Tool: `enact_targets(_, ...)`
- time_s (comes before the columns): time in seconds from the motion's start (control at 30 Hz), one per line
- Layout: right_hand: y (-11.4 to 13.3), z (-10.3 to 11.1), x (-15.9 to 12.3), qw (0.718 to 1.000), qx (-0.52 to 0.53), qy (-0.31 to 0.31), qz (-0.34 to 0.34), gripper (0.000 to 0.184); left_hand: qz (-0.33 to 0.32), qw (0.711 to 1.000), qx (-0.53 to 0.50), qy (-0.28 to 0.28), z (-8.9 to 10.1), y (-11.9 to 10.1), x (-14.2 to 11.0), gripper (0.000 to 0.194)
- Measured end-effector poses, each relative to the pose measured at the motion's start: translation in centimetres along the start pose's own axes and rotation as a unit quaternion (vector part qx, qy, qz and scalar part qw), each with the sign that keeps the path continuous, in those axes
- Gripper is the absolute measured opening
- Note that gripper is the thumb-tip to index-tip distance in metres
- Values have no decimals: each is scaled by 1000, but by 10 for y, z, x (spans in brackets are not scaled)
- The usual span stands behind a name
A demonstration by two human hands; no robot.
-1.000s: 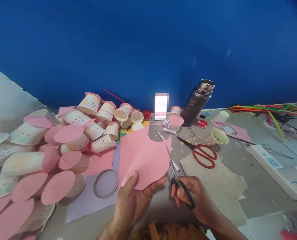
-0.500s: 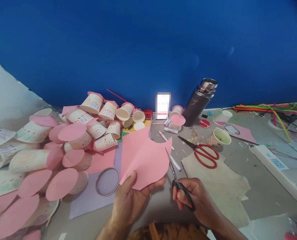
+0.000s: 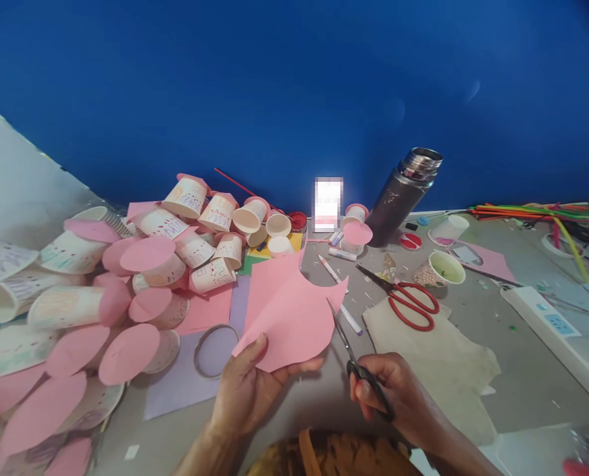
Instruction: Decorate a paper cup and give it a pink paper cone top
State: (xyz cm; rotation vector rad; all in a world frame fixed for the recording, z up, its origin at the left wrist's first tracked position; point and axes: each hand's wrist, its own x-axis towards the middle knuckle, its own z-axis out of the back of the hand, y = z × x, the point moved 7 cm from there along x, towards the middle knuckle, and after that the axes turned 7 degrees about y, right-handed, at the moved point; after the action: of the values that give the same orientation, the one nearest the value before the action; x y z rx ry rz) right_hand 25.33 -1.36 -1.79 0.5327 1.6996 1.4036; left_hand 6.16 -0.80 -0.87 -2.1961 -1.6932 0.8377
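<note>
Between thumb and fingers, my left hand (image 3: 254, 377) pinches a sheet of pink paper (image 3: 289, 311) by its lower edge. The paper has a curved notch at its upper right and a rounded right side. My right hand (image 3: 391, 393) grips black-handled scissors (image 3: 344, 337), with the fingers in the loops. Their blades point up and left, and the tips are at the paper's right edge. A roll of tape (image 3: 215, 352) lies on a lilac sheet (image 3: 175, 383) left of my left hand. Red-handled scissors (image 3: 408, 301) lie beyond my right hand.
Many decorated paper cups (image 3: 71, 307) with pink discs are heaped at the left. A dark flask (image 3: 400, 198) stands before the blue wall (image 3: 274, 86). Several markers (image 3: 344, 254), a patterned cup (image 3: 440, 270), a beige cloth-like piece (image 3: 437, 357) and a power strip (image 3: 552, 330) lie on the right.
The view has shifted slightly. The paper's lower left edge sits a little more folded over my left thumb, and the scissors remain at the right edge of the paper.
</note>
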Motion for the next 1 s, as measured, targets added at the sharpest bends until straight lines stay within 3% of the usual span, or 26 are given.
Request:
enact_targets(0.3,-10,-1,-5,1000,17,10,-9,68,20,1000,2,12,8,1,-3,23)
enact_targets(0.6,-3,-3,-8,998,13,45,-52,66,72,993,69,57,1,3,-7,28)
enact_targets(1.0,3,0,-11,997,34,72,-21,69,108,986,85,96,2,12,-12,29)
